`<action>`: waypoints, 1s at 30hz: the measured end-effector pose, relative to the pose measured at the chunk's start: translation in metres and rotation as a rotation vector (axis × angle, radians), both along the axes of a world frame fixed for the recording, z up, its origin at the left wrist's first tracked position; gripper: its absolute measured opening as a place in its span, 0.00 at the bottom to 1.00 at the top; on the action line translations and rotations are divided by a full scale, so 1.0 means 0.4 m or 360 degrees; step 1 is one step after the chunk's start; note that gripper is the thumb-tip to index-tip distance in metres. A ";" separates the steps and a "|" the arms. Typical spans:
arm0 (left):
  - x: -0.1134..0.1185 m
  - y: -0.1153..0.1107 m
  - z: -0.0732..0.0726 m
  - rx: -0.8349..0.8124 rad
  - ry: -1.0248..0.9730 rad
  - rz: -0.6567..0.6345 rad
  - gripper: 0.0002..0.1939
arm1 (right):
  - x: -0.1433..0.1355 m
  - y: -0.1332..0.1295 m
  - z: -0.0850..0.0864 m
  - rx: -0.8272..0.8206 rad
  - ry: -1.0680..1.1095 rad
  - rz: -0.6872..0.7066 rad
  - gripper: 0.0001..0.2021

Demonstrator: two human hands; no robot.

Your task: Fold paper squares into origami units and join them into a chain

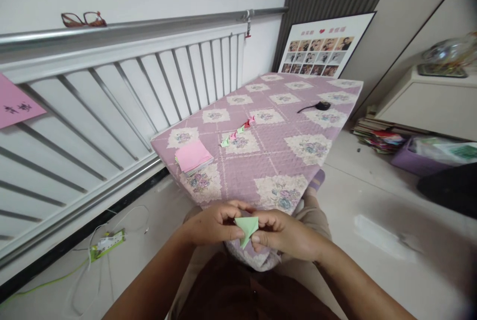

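A piece of folded green paper (pixel 246 229), pointed at its lower end, is held up between my two hands over my lap. My left hand (pixel 218 223) pinches its left side between thumb and fingers. On the other side, my right hand (pixel 278 230) grips the right edge the same way. Beyond them on the table lies a stack of square paper (pixel 194 155) with a pink sheet on top. Farther back, several small folded paper figures (pixel 240 130) in green, pink and red stand in a slanting row.
A floral cloth covers the table (pixel 272 156), its near corner at my lap. A black round object with a strap (pixel 322 106) lies at the far right. A white radiator (pixel 179 81) lines the left, with glasses (pixel 84 19) above. A power strip (pixel 108 244) sits on the floor.
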State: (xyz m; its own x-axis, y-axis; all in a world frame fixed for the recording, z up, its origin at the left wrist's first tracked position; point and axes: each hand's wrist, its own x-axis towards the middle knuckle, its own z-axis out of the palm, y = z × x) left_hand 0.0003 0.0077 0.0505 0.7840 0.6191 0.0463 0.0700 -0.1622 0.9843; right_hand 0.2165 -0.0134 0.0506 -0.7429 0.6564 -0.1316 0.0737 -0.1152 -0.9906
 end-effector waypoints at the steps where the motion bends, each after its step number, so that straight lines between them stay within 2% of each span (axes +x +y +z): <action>1: -0.001 0.000 -0.003 -0.0017 -0.0005 -0.0003 0.08 | 0.002 0.002 -0.001 0.0024 0.0000 -0.0012 0.12; 4: -0.004 0.001 -0.015 -0.0083 -0.0042 0.0018 0.11 | 0.006 0.003 -0.004 0.0015 0.0035 -0.0040 0.12; 7: -0.003 0.001 -0.026 -0.0137 -0.0079 0.0067 0.13 | 0.007 0.001 -0.007 -0.0105 0.0070 -0.0026 0.13; 10: 0.003 -0.003 -0.029 -0.0157 -0.0035 0.0093 0.12 | 0.005 -0.001 -0.013 -0.0162 0.0072 -0.0006 0.13; 12: 0.008 -0.007 -0.027 -0.0167 -0.0006 0.0152 0.10 | 0.003 -0.001 -0.016 -0.0111 0.0026 -0.0050 0.13; 17: 0.021 -0.015 -0.030 -0.0180 -0.0006 0.0420 0.06 | -0.003 -0.001 -0.015 0.0145 -0.0137 -0.0322 0.14; 20: 0.034 -0.022 -0.043 -0.0103 -0.0008 0.0621 0.05 | -0.013 -0.006 -0.016 0.0364 -0.0268 -0.0548 0.13; 23: 0.054 -0.034 -0.056 -0.0161 -0.0035 0.0779 0.05 | -0.024 -0.015 -0.026 0.0516 -0.0353 -0.0773 0.11; 27: 0.085 -0.055 -0.061 -0.0268 -0.0110 0.0946 0.06 | -0.033 -0.026 -0.057 0.0569 -0.0367 -0.0962 0.08; 30: 0.104 -0.069 -0.059 -0.0234 -0.0172 0.1086 0.13 | -0.036 -0.033 -0.080 0.0552 -0.0342 -0.1106 0.07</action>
State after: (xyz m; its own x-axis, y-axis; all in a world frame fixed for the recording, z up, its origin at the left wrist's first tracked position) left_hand 0.0420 -0.0198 0.0269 0.2144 0.9765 -0.0199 0.0095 0.0183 0.9998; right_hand 0.2022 -0.0265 0.0187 -0.1311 0.9888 0.0707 0.2913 0.1066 -0.9507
